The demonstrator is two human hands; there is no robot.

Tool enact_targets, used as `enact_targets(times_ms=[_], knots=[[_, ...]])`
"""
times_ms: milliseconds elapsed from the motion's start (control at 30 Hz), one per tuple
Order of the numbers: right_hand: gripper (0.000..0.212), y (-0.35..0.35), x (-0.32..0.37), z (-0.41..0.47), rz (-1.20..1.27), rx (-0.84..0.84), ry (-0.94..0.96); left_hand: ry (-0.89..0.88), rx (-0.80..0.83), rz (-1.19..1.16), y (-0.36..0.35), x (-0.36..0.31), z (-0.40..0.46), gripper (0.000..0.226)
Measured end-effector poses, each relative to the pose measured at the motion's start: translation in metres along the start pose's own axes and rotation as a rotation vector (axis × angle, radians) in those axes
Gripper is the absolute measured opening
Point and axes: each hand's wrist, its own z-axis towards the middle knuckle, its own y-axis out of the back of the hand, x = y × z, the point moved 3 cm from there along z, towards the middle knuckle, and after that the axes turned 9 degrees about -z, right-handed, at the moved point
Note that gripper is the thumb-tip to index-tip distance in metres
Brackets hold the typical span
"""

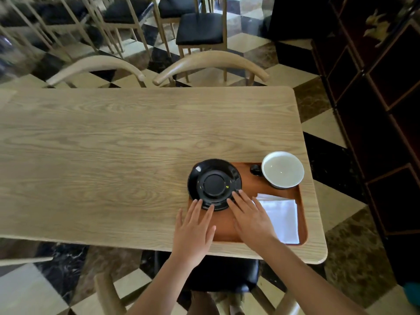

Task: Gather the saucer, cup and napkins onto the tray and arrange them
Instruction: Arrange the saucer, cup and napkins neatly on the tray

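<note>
With both hands laid flat and no object gripped, positioned at the near edge of the saucer [214, 184]. Left hand [192, 228]: palm down, fingers [197, 206] spread moderately, tips touching the saucer's near rim, palm over the table [102, 144] and the tray's [303, 219] left edge. Right hand [251, 218]: palm down, fingers [236, 200] extended and slightly apart, tips against the saucer's near-right rim, palm resting over the tray floor.

Saucer: black, lying upside down by the look of its raised central ring, seated at the tray's far-left corner, overhanging the tray edge onto the table at left and far side.

Napkins [283, 220]: white, folded, flat on the tray's right half, just beside the right hand, partly covered by it at the left margin.

Cup [282, 169]: white inside, dark outside, upright at the tray's far-right corner, handle pointing left toward the saucer, apart from it. Cannot tell whether fully inside the tray rim.

Beyond the table: two curved wooden chairs [211, 62] pushed in at the far side, more chairs behind on a chequered floor [327, 126].
</note>
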Motion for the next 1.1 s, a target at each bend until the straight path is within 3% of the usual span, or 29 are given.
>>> enact_targets(times_ms=[433,933,1033,1100], knots=[[0.053,0.01,0.011,-0.036,-0.023,-0.095,0.034,-0.043,-0.035,0.015,-0.007,0.002,-0.037,0.053],[0.051,-0.003,0.016,-0.038,-0.012,0.059,0.039,-0.064,0.052,0.032,-0.004,0.002,-0.042,0.054],[0.046,0.01,0.016,-0.037,0.038,0.0,0.055,-0.085,0.014,0.043,0.008,-0.004,-0.036,0.052],[0.039,0.028,0.009,-0.036,0.127,-0.152,0.039,-0.134,-0.107,0.0,0.024,-0.015,-0.025,0.047]])
